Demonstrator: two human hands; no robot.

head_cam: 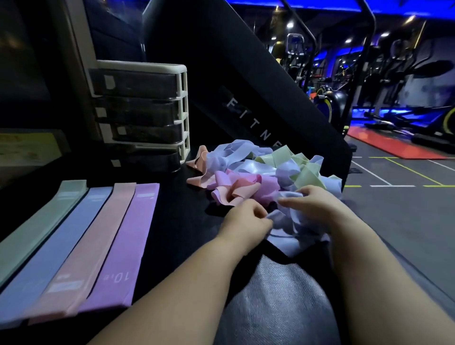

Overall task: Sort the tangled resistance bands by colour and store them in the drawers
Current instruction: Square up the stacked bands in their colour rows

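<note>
Tension, I judge, explains my left hand (246, 220) and right hand (312, 200) each pinching the crumpled pale-blue elastic band (290, 236) at 6 o'clock of the tangled pastel pile (246, 170), to tease it loose.

Blue ceiling light (302, 3) — grey lined floor (406, 202), red mat (394, 145), exercise machines (403, 98) beyond.

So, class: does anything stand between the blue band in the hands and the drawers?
Yes: the blue band is caught in the tangled pile, and the drawers all look shut.
</note>
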